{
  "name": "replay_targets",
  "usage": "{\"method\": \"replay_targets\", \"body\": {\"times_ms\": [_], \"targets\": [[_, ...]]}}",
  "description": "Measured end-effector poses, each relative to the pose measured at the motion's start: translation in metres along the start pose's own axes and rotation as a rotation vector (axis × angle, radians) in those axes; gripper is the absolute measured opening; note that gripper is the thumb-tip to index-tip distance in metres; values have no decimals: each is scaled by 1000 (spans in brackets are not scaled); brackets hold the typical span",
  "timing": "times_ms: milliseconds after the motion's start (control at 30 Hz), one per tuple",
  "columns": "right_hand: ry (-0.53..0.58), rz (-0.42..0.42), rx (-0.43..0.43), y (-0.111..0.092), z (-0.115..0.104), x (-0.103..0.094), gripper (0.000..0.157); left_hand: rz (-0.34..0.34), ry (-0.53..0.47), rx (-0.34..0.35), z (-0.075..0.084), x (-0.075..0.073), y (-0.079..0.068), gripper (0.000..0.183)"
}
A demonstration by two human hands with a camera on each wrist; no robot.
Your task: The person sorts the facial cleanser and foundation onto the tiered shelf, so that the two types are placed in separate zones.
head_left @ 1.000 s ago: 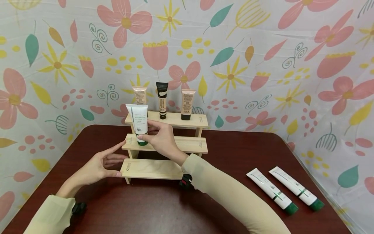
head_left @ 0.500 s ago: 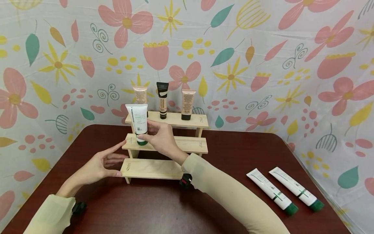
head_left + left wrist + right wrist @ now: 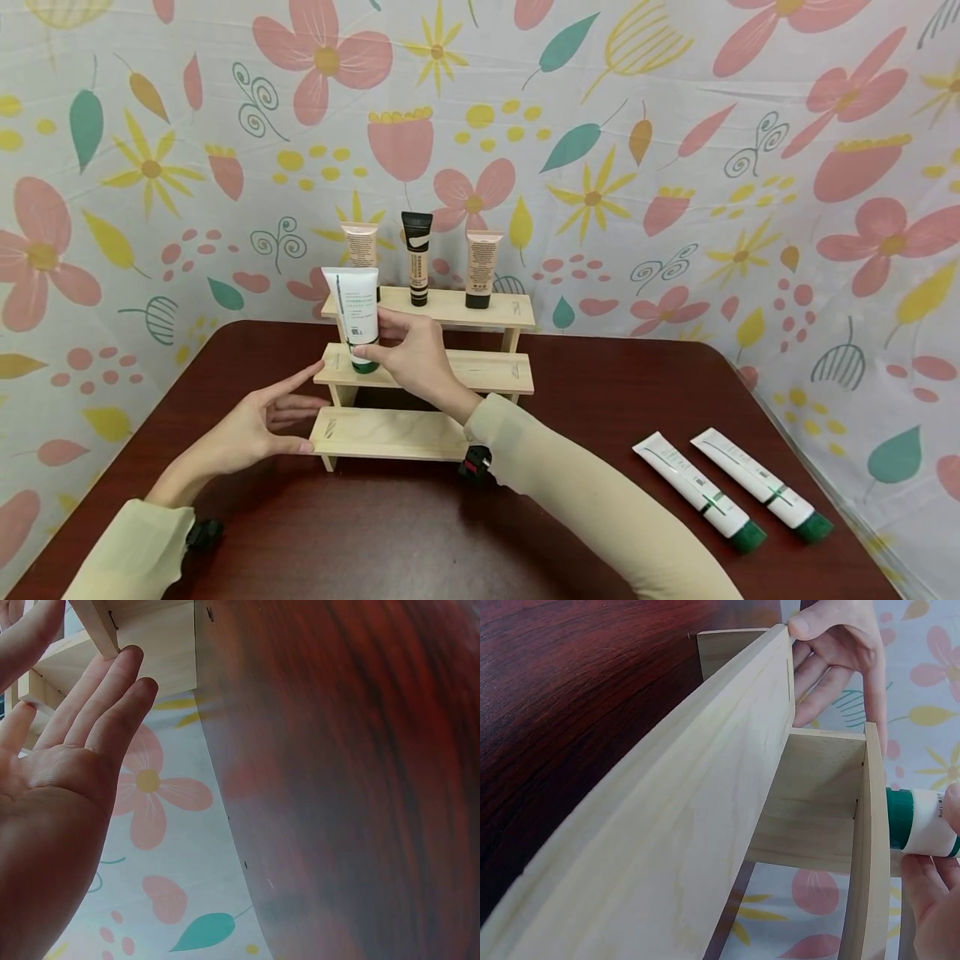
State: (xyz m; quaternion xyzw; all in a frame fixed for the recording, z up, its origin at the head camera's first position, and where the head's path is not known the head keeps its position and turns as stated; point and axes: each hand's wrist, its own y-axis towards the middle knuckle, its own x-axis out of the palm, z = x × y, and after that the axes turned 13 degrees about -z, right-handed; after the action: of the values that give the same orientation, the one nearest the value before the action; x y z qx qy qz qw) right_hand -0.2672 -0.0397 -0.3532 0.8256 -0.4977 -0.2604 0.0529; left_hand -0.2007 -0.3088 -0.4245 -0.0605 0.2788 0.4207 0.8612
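Looked like the placing step, imo: right hand [image 3: 416,354] pinched the white tube [image 3: 358,304] upright, cap-down at the middle shelf's left end, left hand [image 3: 251,429] (fingers extended) touching the wooden stand [image 3: 397,427]. Next move probably called for a gentle release.

- We tag the held tube [image 3: 356,312]: white, green cap, green print.
- Lying tubes [image 3: 697,490] [image 3: 760,479]: also white, green caps, green cross marks.
- Outer top-shelf tubes [image 3: 482,260] [image 3: 360,243]: pinkish beige, dark print.
- Middle top-shelf tube [image 3: 417,265]: black and beige.
- Rack [image 3: 390,432]: pale wood, faint grain.
- Table [image 3: 360,533]: dark red-brown, streaky.
- Sleeves [image 3: 577,492]: pale yellow-cream.
- Wrist devices [image 3: 202,535] [image 3: 475,462]: both black.
- Backdrop [image 3: 480,83]: we get white with pink flowers, yellow blooms, teal leaves.
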Motion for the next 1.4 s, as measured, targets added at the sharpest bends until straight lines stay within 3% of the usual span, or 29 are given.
{"method": "replay_targets", "body": {"times_ms": [433, 733, 1033, 1233, 1400], "targets": [[9, 15, -5, -2, 0, -1, 62, -3, 3, -3, 0, 0, 2, 108], [33, -20, -19, -14, 0, -14, 62, -8, -3, -6, -1, 1, 3, 108], [-63, -35, -35, -45, 1, -52, 52, -1, 10, -14, 0, 2, 3, 109], [-99, -37, -11, -77, 2, -83, 46, 0, 12, -14, 0, 2, 3, 110], [-136, -32, -53, -104, 7, -113, 43, 10, 21, -7, -1, 1, 1, 110]]}}
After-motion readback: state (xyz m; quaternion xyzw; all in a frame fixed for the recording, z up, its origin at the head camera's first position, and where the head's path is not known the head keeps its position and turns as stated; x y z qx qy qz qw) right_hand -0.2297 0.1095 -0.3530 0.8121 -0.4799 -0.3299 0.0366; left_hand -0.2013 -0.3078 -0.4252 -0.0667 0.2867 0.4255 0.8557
